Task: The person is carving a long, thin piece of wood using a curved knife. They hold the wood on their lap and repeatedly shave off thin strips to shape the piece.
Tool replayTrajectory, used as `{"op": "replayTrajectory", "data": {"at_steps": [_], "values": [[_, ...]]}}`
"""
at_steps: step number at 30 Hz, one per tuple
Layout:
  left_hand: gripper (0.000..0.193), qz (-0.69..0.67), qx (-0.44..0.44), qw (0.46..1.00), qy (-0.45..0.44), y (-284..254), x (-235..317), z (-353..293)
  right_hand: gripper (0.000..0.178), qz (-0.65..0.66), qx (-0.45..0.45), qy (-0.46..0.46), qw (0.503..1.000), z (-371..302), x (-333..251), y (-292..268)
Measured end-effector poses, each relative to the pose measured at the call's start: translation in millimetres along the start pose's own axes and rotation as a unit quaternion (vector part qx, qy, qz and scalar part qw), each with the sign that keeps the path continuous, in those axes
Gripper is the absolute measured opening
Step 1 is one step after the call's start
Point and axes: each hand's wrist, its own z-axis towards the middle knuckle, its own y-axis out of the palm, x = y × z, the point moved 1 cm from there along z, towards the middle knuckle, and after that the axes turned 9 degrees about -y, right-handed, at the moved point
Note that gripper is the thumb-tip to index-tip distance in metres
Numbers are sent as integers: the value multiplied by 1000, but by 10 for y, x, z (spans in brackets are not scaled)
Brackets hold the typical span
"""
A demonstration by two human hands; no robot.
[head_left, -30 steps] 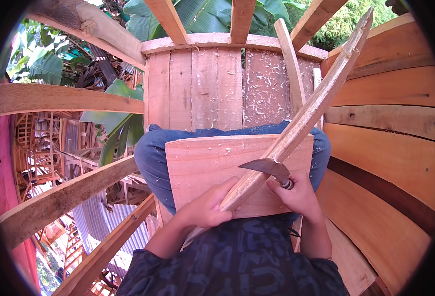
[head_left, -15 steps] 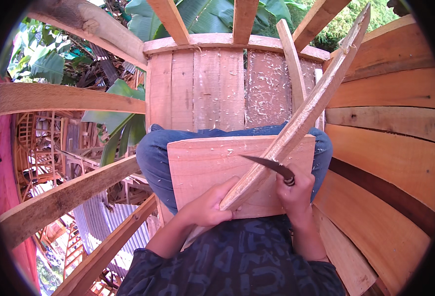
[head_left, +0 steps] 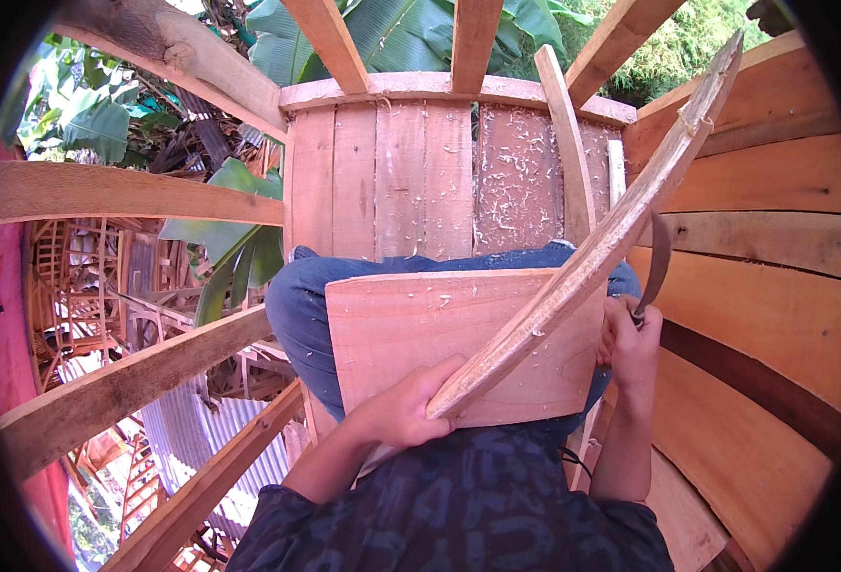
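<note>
My left hand (head_left: 409,402) is closed around the lower part of a long, slightly bent wooden strip (head_left: 587,262). The strip slants up to the far right, its bark-like surface partly pared to pale wood. Under it, a flat wooden board (head_left: 420,329) lies across my lap, with a few shavings on top. To the right of the strip, my right hand (head_left: 627,336) grips a curved knife (head_left: 659,262) by its handle, which the fingers mostly hide. The blade points upward, its upper end close to or behind the strip's right edge; contact between them cannot be made out.
Wood shavings litter the plank floor (head_left: 520,181) ahead. Another wooden strip (head_left: 565,143) leans near the far rail (head_left: 401,86). A plank wall (head_left: 744,267) stands close on my right. Spaced rails (head_left: 134,391) run along the left, with corrugated metal sheets (head_left: 220,429) beyond them.
My right hand has moved right with the knife, off the strip, and the blade has swung from pointing left to pointing up. The strip's far end has shifted slightly right and down.
</note>
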Motion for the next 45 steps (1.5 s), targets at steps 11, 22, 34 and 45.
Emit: {"op": "replayTrajectory", "data": {"at_steps": [11, 22, 34, 45], "values": [[65, -6, 24, 999, 23, 28, 114, 65, 11, -144, -191, -106, 965, -210, 165, 298], [59, 14, 22, 998, 63, 25, 110, 105, 7, -127, -49, -249, 959, -286, 351, 432], [62, -2, 20, 999, 41, -4, 78, 173, 34, 149, 196, -343, 906, 40, -418, -756], [57, 98, 112, 979, 142, 100, 46, 70, 28, -122, -120, -258, 951, -618, 297, 365]]}}
